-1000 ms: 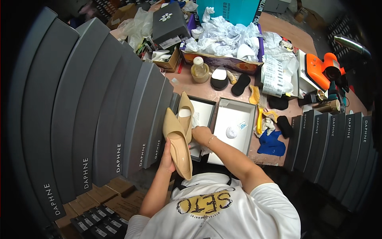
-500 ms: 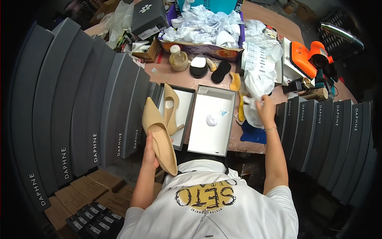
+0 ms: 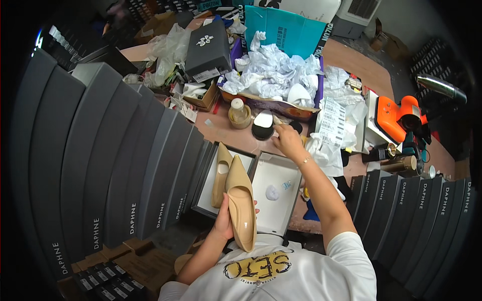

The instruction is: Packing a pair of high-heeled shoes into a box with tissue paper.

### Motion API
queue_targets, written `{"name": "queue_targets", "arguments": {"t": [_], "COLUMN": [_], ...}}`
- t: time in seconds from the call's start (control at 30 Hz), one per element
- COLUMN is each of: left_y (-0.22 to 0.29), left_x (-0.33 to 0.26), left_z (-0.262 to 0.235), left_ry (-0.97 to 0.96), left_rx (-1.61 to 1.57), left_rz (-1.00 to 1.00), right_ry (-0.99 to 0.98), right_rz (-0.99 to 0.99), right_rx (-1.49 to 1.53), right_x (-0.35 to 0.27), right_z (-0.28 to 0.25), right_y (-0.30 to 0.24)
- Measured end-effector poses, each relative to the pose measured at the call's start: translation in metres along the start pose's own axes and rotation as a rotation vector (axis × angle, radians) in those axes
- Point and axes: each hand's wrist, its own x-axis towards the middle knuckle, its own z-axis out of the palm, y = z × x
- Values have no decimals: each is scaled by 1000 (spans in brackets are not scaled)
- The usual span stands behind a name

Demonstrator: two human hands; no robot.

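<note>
In my left hand (image 3: 225, 216) is a beige pointed-toe heeled shoe (image 3: 243, 210), its toe pointing away from me and its insole facing up. The matching beige shoe (image 3: 219, 183) lies in the dark grey shoebox part (image 3: 200, 200) just beyond. To the right, a white-lined box part (image 3: 275, 170) contains a small whitish wad (image 3: 272, 192) and a small printed packet (image 3: 286, 185). My right hand (image 3: 289, 142) reaches over a black oval pad (image 3: 296, 126), partly hiding it. Its fingers are bent and slightly apart, with nothing visible between them. Beside it stands a round black tin with a white pad (image 3: 263, 125).
Tall stacks of grey shoeboxes flank me at left (image 3: 108, 165) and right (image 3: 401, 210). A carton of crumpled white paper (image 3: 281, 70) stands at the back. A jar (image 3: 239, 114) is near the tin. White wrapping (image 3: 331, 125) and an orange device (image 3: 394, 120) lie to the right.
My right hand has released the white wrapping and moved left to the black pad. My left hand has brought the shoe rightward and turned it more upright in view. The whole view has shifted.
</note>
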Motion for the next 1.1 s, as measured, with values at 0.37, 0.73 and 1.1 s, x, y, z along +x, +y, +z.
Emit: {"name": "queue_targets", "arguments": {"t": [0.37,0.73,1.1], "left_y": [9,-10,-40], "left_x": [35,44,38], "left_z": [11,43,51], "left_ry": [25,-19,6], "left_rx": [-133,26,115], "left_rz": [-55,0,-97], "right_ry": [-130,-316,-291], "right_rz": [-48,90,201], "right_rx": [-178,541,420], "right_x": [61,-115,-197], "right_z": [75,-71,-67], "right_y": [58,-108,-115]}}
